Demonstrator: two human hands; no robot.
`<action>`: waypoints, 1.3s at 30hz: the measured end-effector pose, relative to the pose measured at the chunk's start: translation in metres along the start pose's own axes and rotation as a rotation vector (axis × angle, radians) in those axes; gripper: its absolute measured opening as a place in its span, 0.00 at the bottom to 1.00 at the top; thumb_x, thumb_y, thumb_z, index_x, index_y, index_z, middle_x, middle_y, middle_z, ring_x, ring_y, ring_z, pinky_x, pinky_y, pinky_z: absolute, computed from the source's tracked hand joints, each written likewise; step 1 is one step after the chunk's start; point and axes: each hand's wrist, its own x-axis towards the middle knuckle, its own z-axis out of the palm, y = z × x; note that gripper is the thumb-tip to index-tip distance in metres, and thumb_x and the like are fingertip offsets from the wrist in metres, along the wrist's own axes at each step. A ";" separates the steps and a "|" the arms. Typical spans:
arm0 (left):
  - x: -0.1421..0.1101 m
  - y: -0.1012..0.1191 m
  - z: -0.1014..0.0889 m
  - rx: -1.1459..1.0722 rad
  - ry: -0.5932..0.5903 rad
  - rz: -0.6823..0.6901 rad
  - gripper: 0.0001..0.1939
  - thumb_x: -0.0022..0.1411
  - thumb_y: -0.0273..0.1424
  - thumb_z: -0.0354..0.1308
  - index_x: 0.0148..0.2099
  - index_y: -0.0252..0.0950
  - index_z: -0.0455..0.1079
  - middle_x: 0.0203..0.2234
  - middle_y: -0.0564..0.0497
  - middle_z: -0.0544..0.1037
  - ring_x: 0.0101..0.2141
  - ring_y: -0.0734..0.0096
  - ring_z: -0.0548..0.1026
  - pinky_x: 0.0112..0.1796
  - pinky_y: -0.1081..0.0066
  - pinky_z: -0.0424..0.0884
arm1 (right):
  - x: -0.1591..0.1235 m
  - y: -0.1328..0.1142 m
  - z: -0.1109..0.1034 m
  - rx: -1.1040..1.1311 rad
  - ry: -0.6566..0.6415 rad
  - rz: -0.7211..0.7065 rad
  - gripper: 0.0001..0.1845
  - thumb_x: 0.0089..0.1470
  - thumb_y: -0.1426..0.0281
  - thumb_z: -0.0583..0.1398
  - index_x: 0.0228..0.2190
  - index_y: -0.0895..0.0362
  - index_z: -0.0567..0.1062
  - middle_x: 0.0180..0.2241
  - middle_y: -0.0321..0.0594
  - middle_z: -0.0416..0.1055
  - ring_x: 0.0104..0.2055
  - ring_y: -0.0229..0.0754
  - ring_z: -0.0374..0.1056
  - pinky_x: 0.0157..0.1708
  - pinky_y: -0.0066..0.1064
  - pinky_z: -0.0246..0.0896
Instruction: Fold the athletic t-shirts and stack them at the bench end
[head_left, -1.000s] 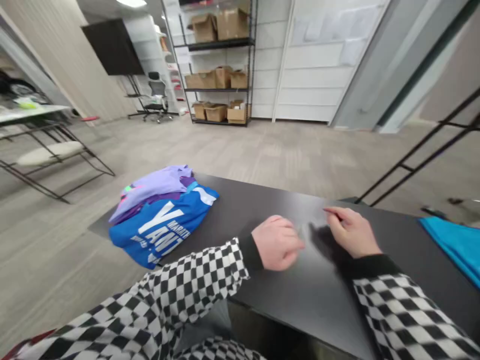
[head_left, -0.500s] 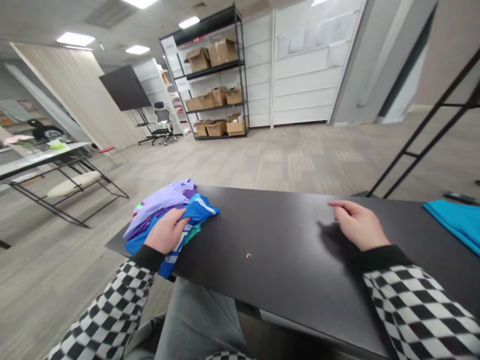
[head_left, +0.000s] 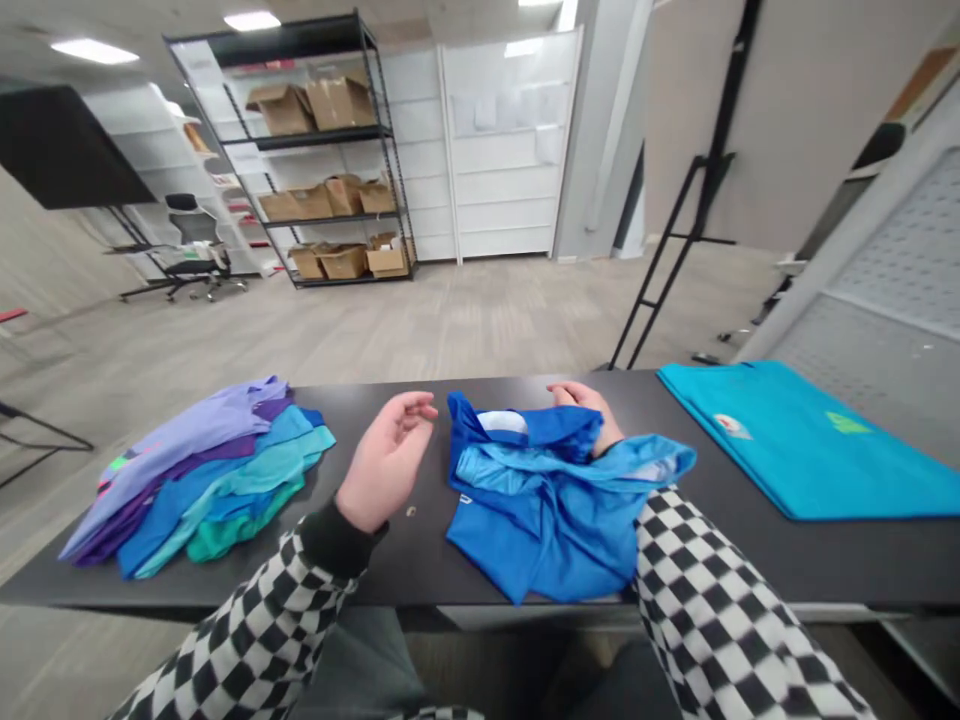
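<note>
My left hand [head_left: 386, 462] hangs open just above the black tabletop, fingers loosely curled, holding nothing. It is nearest a rumpled royal-blue jersey [head_left: 536, 535] with light-blue panels, lying mid-table. My right hand [head_left: 585, 405] sits at the far edge of that jersey, with its wrist hidden under a light-blue fold. Whether its fingers grip the cloth is hidden. To my left lies a loose pile of lilac, purple, blue and teal shirts [head_left: 206, 480]. A folded turquoise shirt [head_left: 795, 445] lies flat at the table's right end.
The black table [head_left: 405, 570] has a small brass-rimmed hole [head_left: 411, 511] near my left hand. Behind it stand a black ladder-like stand [head_left: 675, 240] and a perforated grey panel [head_left: 892, 270]. Far back are shelving with cardboard boxes [head_left: 322, 150] and an office chair [head_left: 191, 240].
The blue jersey has gone from the pile to mid-table, spread out. My left hand has left the pile, my right hand is now at the jersey, and the view has swung left and levelled.
</note>
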 end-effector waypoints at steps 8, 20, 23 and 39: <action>-0.062 -0.028 0.064 0.573 -0.611 0.301 0.20 0.72 0.37 0.66 0.64 0.43 0.77 0.58 0.41 0.80 0.58 0.48 0.76 0.61 0.47 0.72 | -0.003 -0.004 -0.013 0.084 -0.145 0.055 0.27 0.69 0.46 0.57 0.41 0.54 0.85 0.35 0.41 0.83 0.38 0.47 0.77 0.42 0.35 0.73; 0.011 -0.087 -0.081 0.804 -0.350 0.140 0.17 0.69 0.32 0.52 0.50 0.39 0.83 0.45 0.44 0.87 0.48 0.53 0.84 0.56 0.56 0.77 | 0.000 -0.003 -0.027 -0.351 -0.157 0.035 0.09 0.68 0.68 0.63 0.40 0.54 0.86 0.40 0.44 0.85 0.43 0.49 0.79 0.48 0.36 0.71; 0.014 -0.108 -0.125 0.958 -0.347 0.038 0.20 0.67 0.33 0.51 0.49 0.37 0.84 0.47 0.41 0.88 0.50 0.47 0.84 0.55 0.53 0.78 | 0.003 0.001 -0.030 -0.389 -0.085 0.088 0.10 0.69 0.67 0.63 0.39 0.55 0.85 0.41 0.46 0.86 0.45 0.50 0.79 0.48 0.36 0.70; -0.038 -0.044 -0.023 0.684 -0.736 0.290 0.17 0.71 0.30 0.61 0.59 0.41 0.80 0.47 0.44 0.85 0.49 0.54 0.82 0.56 0.55 0.75 | -0.012 -0.015 -0.006 -0.145 -0.530 -0.279 0.08 0.59 0.67 0.70 0.41 0.50 0.88 0.49 0.42 0.86 0.54 0.53 0.79 0.64 0.45 0.71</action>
